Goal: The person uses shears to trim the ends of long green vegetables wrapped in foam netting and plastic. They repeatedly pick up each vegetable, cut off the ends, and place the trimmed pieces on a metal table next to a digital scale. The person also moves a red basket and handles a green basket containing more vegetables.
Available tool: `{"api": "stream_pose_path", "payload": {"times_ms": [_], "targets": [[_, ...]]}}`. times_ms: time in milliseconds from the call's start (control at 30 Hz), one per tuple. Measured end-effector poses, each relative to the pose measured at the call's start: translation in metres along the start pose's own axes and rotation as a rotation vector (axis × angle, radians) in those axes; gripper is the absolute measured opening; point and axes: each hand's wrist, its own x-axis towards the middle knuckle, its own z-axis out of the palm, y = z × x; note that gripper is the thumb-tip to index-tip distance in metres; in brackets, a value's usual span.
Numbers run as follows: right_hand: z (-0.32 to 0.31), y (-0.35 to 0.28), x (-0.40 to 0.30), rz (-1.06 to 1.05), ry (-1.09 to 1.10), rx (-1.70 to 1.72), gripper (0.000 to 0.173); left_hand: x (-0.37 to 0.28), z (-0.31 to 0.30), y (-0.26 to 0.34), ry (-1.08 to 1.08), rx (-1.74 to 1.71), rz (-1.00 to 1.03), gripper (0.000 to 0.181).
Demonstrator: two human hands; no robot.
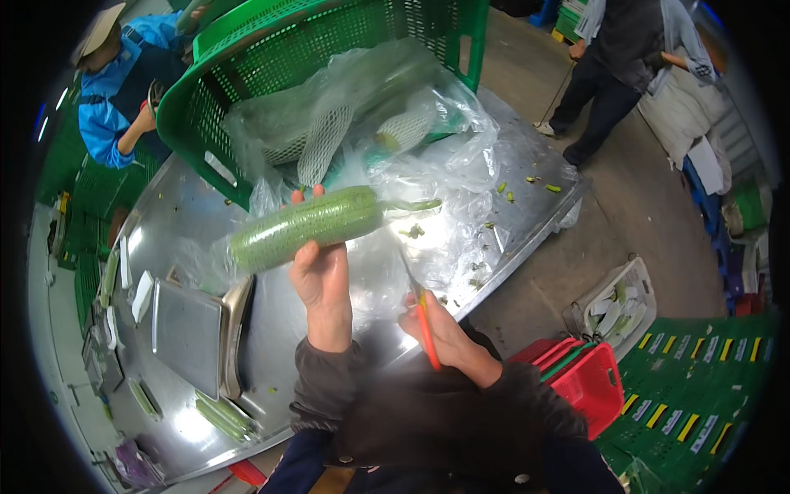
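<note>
A long green gourd (308, 227) lies across my left hand (326, 275), which grips it around the middle above the table. Its skin shines as if wrapped in clear film, and a thin stem (413, 204) sticks out to the right. Lower right, my right hand (449, 338) holds scissors with orange-red handles (426, 336). Their blades (408, 270) point up toward the stem and stand apart from it. Behind the gourd, a green plastic crate (216, 123) holds crumpled clear plastic (395, 74) and white foam net sleeves (325, 139).
Cut stem bits (510, 196) are scattered on the metal table (278, 358). A weighing scale (188, 336) and wrapped green vegetables (223, 417) lie left. Red baskets (589, 383) and a white basket (642, 302) stand right. Two people (133, 80) (623, 55) are beyond.
</note>
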Motion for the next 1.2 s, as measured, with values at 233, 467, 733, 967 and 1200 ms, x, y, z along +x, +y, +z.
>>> {"api": "stream_pose_path", "payload": {"times_ms": [233,467,733,967,1200], "targets": [[-0.007,-0.026,-0.001,0.026,-0.112,-0.134,0.043,-0.017,0.002,-0.009,-0.212,0.146,0.062,0.083],[-0.002,-0.036,0.007,0.066,0.021,0.047,0.061,-0.032,-0.011,-0.013,-0.394,0.251,0.088,0.088],[-0.003,-0.075,-0.001,0.123,0.014,-0.271,0.058,-0.038,-0.016,-0.014,-0.476,0.264,0.081,0.091],[-0.018,-0.032,0.005,-0.072,0.085,-0.535,0.051,-0.042,-0.009,-0.012,-0.060,0.183,-0.029,0.083],[-0.012,-0.054,0.003,0.239,0.151,-0.257,0.043,-0.025,-0.028,0.009,-0.018,0.046,0.002,0.070]]}}
